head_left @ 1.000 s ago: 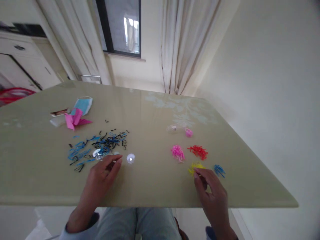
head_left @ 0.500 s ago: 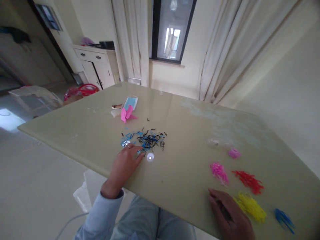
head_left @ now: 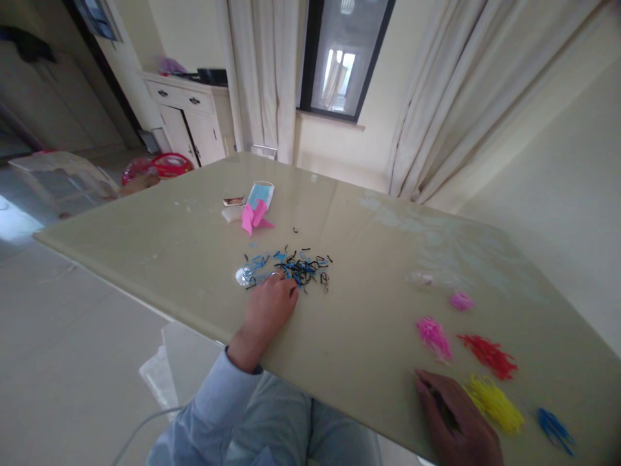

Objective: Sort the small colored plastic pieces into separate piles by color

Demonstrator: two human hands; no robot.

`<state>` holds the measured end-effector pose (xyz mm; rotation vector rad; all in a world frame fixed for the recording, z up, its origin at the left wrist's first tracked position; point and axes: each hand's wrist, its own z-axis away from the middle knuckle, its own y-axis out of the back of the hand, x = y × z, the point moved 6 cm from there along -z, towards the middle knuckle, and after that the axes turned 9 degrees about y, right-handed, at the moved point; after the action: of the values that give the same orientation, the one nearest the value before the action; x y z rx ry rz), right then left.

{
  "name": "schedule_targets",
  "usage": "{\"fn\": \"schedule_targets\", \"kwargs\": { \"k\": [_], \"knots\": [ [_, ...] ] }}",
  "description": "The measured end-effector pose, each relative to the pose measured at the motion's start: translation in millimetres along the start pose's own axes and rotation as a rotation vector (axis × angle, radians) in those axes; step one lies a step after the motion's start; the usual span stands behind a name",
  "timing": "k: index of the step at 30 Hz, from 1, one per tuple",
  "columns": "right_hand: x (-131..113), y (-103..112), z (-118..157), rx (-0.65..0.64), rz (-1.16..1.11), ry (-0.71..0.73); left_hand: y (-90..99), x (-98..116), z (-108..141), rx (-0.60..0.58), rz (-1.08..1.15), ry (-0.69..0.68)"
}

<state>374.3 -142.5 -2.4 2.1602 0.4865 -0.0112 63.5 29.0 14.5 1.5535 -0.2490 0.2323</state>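
My left hand reaches over the table with its fingers drawn together at the near edge of a mixed pile of small black and blue rubber bands. Its fingertips are partly hidden, so what they pinch, if anything, does not show. At the lower right, my right hand rests curled on the table, thumb and forefinger close together; its grasp is hidden. Beside it lie yellow bands, and farther right blue bands. Beyond are red bands and pink bands.
A lighter pink bundle lies near a clear plastic piece. Toward the back left of the table are a blue face mask, a folded pink paper and a small narrow item. The table's near edge runs above my lap.
My left hand has moved right and slightly up toward the black bands, its fingers now more bunched. My right hand keeps its curled pose; the whole view has shifted slightly.
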Motion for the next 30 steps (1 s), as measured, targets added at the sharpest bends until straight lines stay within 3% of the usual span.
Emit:
{"fn": "schedule_targets", "kwargs": {
  "k": [11, 18, 21, 23, 26, 30],
  "knots": [
    [0, -3, 3, -0.007, -0.003, 0.003, -2.5, 6, -6, 0.065, -0.091, -0.121],
    [2, -4, 3, -0.003, -0.011, -0.023, -3.7, 14, -9, -0.004, -0.121, -0.127],
    [4, -4, 5, -0.011, -0.024, -0.038, -3.4, 12, -10, 0.017, -0.041, -0.128],
    [5, -4, 6, -0.016, -0.027, -0.049, 0.7, 9, -8, 0.054, 0.162, -0.128],
    [4, -2, 6, -0.014, -0.040, -0.055, 7.2, 1, -1, 0.040, 0.793, -0.040],
    [1, -1, 4, -0.005, -0.042, -0.054, -4.0, 13, 14, -0.312, 1.707, 0.184]
  ]
}}
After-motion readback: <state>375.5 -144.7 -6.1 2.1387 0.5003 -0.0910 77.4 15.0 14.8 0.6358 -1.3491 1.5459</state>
